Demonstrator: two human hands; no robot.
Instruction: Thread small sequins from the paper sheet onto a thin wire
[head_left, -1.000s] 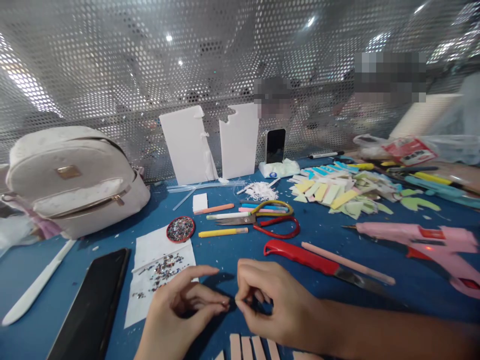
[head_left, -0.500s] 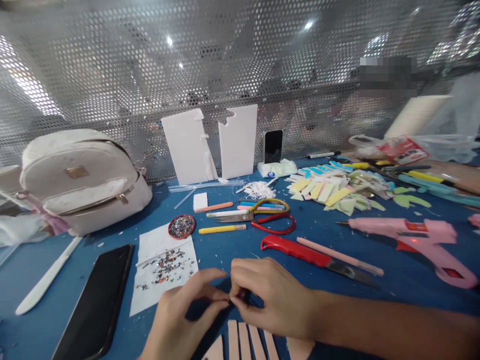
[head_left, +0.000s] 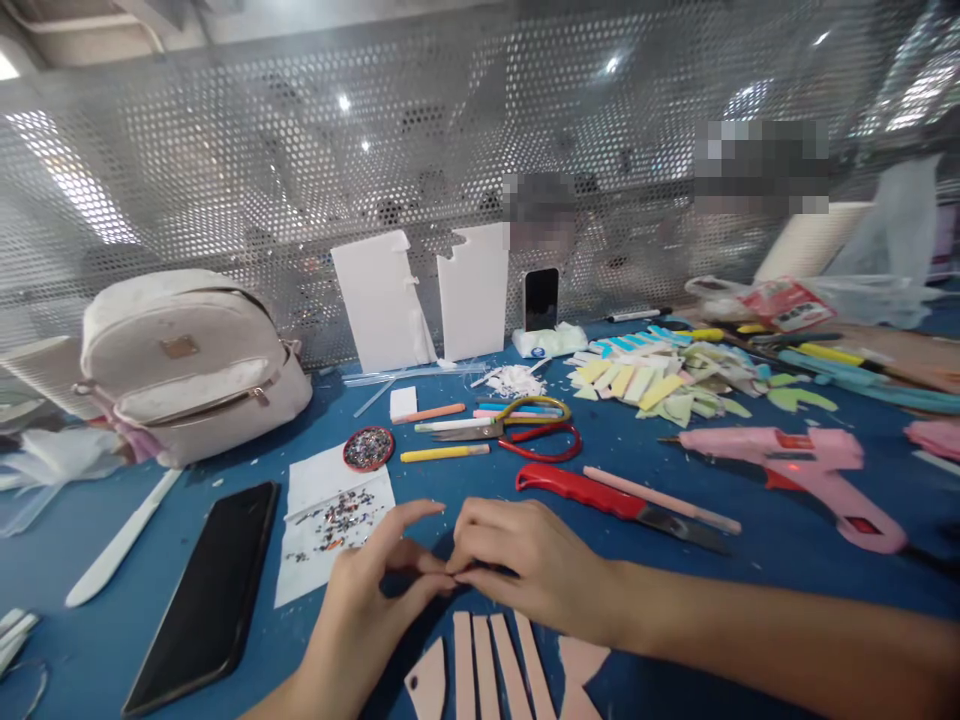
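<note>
My left hand (head_left: 371,590) and my right hand (head_left: 521,565) meet fingertip to fingertip just above the blue table (head_left: 787,540) near its front edge. Both pinch something tiny between thumb and fingers; I cannot make out what it is. My left index finger is raised. Right below the hands lie several pink foam strips (head_left: 491,665). To the left of my left hand sits a white paper (head_left: 330,525) strewn with glitter bits, with a small red lid of glitter (head_left: 368,448) behind it.
A black phone (head_left: 206,595) and a white plastic knife (head_left: 120,540) lie at left, a white backpack (head_left: 191,365) behind. A red-handled knife (head_left: 600,497), scissors (head_left: 525,430), pens, a pink glue gun (head_left: 795,465) and coloured foam scraps (head_left: 660,375) fill the right. White foam boards (head_left: 420,295) lean on the mesh wall.
The view has tilted down and shifted, so more pink strips show. My hands have drawn slightly closer, fingertips now touching.
</note>
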